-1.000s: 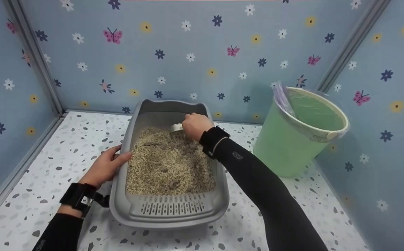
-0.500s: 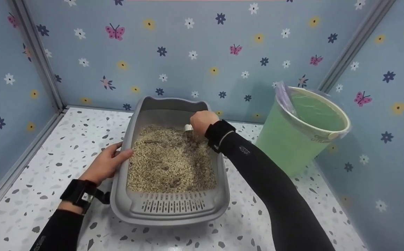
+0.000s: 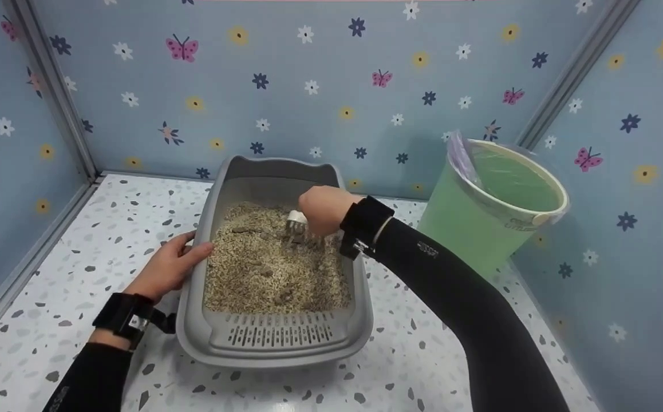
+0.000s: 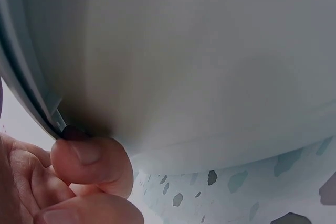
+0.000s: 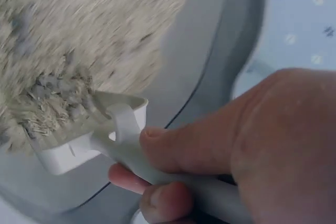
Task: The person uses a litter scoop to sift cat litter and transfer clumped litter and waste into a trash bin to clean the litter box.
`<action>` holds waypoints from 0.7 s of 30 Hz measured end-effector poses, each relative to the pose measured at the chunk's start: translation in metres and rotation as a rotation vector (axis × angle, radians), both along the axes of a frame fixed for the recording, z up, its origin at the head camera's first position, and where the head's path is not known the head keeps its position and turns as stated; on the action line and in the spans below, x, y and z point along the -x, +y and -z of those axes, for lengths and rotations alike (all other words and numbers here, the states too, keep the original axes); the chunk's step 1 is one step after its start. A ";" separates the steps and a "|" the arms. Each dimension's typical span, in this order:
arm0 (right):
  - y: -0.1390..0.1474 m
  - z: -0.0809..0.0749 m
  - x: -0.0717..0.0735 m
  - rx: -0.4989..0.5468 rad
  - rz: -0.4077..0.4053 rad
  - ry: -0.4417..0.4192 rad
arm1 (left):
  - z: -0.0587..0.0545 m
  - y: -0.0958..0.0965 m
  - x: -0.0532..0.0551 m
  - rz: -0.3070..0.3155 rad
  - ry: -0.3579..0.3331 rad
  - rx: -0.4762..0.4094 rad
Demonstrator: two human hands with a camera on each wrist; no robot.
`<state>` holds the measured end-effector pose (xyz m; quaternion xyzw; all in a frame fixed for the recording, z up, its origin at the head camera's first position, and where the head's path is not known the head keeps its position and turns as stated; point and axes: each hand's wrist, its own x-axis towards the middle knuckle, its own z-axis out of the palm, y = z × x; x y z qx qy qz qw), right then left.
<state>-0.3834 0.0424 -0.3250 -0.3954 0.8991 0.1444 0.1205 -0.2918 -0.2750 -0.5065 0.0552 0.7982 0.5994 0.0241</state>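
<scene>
A grey litter box (image 3: 274,359) stands on the speckled surface, part-filled with tan litter (image 3: 257,286) that has darker clumps in it. My left hand (image 3: 168,264) grips its left rim, thumb on top; in the left wrist view the fingers (image 4: 94,166) curl under the edge. My right hand (image 3: 327,209) holds a white litter scoop (image 3: 296,218) above the litter, towards the back right. Litter streams down through the scoop in the head view. Seen from the right wrist, the scoop (image 5: 68,155) carries litter and grey clumps, and the fingers wrap its handle.
To the right stands a green bin (image 3: 469,229) with a thin, pale purple liner (image 3: 462,160) over its rim. Flowered blue panels (image 3: 308,68) enclose the back and both sides. A slotted ledge (image 3: 280,335) runs along the box's front.
My right hand first went right with the scoop low in the litter, then raised it and came back slightly left, litter now falling from it. My left hand keeps its grip on the rim.
</scene>
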 end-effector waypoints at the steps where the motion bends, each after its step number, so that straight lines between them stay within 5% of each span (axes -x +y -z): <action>1: -0.002 -0.003 -0.004 0.006 -0.016 -0.009 | 0.000 0.000 0.000 0.000 -0.003 0.001; 5: -0.005 -0.015 -0.011 0.084 -0.045 0.005 | 0.000 -0.001 0.000 -0.009 -0.010 0.003; 10: -0.006 -0.015 0.001 0.129 -0.022 0.134 | 0.002 -0.001 0.001 -0.016 -0.012 0.012; 16: -0.012 0.021 0.024 0.115 0.035 0.262 | 0.003 -0.002 0.001 -0.014 -0.011 0.017; 21: -0.022 0.048 0.035 0.131 0.064 0.227 | 0.001 -0.002 0.000 -0.015 -0.008 0.012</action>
